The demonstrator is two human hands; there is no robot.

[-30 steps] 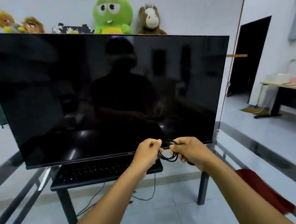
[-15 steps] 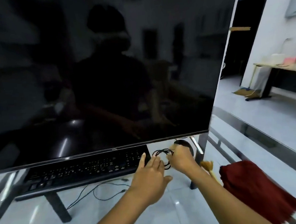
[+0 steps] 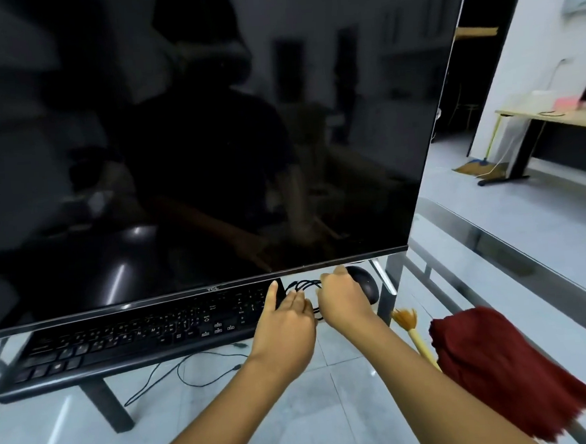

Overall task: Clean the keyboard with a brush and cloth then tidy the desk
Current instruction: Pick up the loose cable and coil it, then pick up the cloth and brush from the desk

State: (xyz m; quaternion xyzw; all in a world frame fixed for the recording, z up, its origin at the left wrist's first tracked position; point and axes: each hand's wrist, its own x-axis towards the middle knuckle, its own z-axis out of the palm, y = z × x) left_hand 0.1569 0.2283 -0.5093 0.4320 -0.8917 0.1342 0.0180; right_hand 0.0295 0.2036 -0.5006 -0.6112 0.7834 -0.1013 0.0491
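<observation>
A black keyboard (image 3: 137, 337) lies on the glass desk under the big dark screen. Just right of it sit a coiled black cable (image 3: 304, 286) and a black mouse (image 3: 366, 287). My right hand (image 3: 342, 299) is closed on the coil, beside the mouse. My left hand (image 3: 285, 320) rests flat at the keyboard's right end, fingers spread, touching the coil. A brush (image 3: 409, 331) with pale bristles and a yellowish handle lies to the right, next to a dark red cloth (image 3: 499, 370).
The large black screen (image 3: 194, 142) fills most of the view, its lower edge hanging just above the keyboard. The glass desk (image 3: 330, 408) shows a loose cable on the floor below. A metal desk frame runs along the right side. Another table stands far right.
My view has dropped and moved closer. Both hands carried the coiled cable down to the desk beside the mouse, and my left hand let go and opened.
</observation>
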